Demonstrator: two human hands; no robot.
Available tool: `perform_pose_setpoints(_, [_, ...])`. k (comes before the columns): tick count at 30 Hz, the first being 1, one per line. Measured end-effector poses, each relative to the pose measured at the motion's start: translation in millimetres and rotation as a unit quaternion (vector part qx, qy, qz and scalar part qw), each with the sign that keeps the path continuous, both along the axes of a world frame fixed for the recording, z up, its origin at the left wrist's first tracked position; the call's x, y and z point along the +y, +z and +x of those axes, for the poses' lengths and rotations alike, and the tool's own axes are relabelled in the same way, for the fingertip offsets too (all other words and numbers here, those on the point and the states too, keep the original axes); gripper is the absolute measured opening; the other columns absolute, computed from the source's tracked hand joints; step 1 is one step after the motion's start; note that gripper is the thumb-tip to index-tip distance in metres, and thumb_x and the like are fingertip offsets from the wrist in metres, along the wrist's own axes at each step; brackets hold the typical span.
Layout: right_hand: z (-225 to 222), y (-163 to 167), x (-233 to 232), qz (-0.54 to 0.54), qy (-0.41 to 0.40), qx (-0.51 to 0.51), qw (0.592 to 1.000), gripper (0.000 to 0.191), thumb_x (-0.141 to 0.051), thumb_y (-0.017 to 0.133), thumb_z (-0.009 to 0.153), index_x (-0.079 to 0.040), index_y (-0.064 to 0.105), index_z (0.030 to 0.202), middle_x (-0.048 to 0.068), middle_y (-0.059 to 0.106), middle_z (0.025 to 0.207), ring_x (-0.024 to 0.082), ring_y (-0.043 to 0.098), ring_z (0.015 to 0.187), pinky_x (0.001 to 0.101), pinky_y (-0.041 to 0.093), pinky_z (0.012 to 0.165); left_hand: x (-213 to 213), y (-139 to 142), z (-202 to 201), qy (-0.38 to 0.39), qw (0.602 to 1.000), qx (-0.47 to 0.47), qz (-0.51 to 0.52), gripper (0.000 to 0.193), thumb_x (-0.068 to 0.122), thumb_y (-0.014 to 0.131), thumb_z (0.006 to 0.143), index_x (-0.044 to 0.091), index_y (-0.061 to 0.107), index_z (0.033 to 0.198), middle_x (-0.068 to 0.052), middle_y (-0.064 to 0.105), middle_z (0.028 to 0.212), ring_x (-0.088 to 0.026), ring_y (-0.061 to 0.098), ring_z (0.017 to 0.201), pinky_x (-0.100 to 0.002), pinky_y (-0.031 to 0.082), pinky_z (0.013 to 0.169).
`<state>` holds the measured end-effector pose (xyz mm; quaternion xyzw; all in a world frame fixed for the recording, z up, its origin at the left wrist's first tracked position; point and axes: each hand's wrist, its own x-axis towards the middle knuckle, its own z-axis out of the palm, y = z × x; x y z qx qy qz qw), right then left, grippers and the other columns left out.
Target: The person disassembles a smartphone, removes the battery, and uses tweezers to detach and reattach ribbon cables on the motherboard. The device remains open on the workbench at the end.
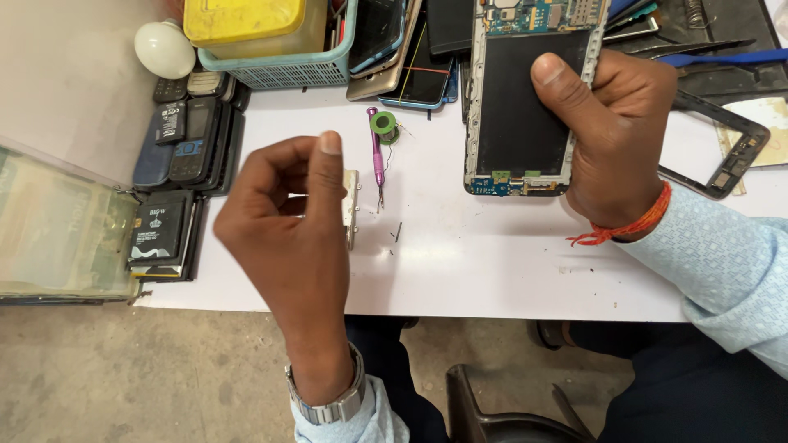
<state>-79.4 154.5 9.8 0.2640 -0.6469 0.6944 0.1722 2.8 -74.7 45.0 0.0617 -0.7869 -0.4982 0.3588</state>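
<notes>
The right hand (pixel 616 135) is gripping the opened phone (pixel 519 98) upright over the white table (pixel 492 262), while the left hand (pixel 291 221) is hovering with fingers curled, pinching nothing I can make out, just beside a purple screwdriver (pixel 377 156).

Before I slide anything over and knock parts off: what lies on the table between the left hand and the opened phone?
In the head view, a purple screwdriver, a green wire spool and tiny loose screws lie between the left hand and the opened phone.
</notes>
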Motion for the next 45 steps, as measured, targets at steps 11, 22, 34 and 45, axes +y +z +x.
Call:
perform_pose_setpoints(11, [-2,-8,0,0.005,0.002,0.0,1.0,0.033,-0.018,0.064,0.119,0.006,0.073,0.098,0.012,0.074,0.084,0.009,0.066,0.064,0.023,0.052,0.056,2,-21,-24,0.039,0.974,-0.103,-0.197,0.018,0.017,0.083,0.086,0.004,0.076,0.098,-0.007,0.072,0.086,-0.02,0.066,0.067,-0.035,0.05,0.06])
perform_pose_setpoints(22, [-1,-5,2,-0.037,0.036,-0.031,0.998,0.03,-0.017,0.065,0.118,0.007,0.073,0.102,0.013,0.075,0.088,0.01,0.069,0.068,0.0232,0.056,0.059,13,-42,-36,0.048,0.931,-0.22,-0.287,0.02,0.021,0.083,0.081,0.004,0.075,0.09,-0.01,0.069,0.083,-0.026,0.066,0.073,-0.041,0.051,0.065])
perform_pose_setpoints(34, [0,-4,1,-0.048,0.04,-0.032,0.998,0.029,-0.016,0.065,0.117,0.007,0.073,0.102,0.014,0.075,0.088,0.011,0.069,0.068,0.0236,0.056,0.058,16,-39,-34,0.037,0.945,-0.207,-0.25,0.007,0.011,0.076,0.085,0.004,0.076,0.084,-0.01,0.071,0.072,-0.026,0.065,0.065,-0.042,0.051,0.061])
perform_pose_setpoints(45, [-1,-6,2,-0.04,0.039,-0.026,0.998,0.03,-0.016,0.065,0.117,0.007,0.073,0.101,0.014,0.075,0.087,0.011,0.069,0.067,0.024,0.056,0.058,18,-35,-32,0.031,0.937,-0.213,-0.274,0.008,0.012,0.077,0.083,0.004,0.077,0.083,-0.012,0.074,0.076,-0.027,0.068,0.059,-0.04,0.051,0.054])
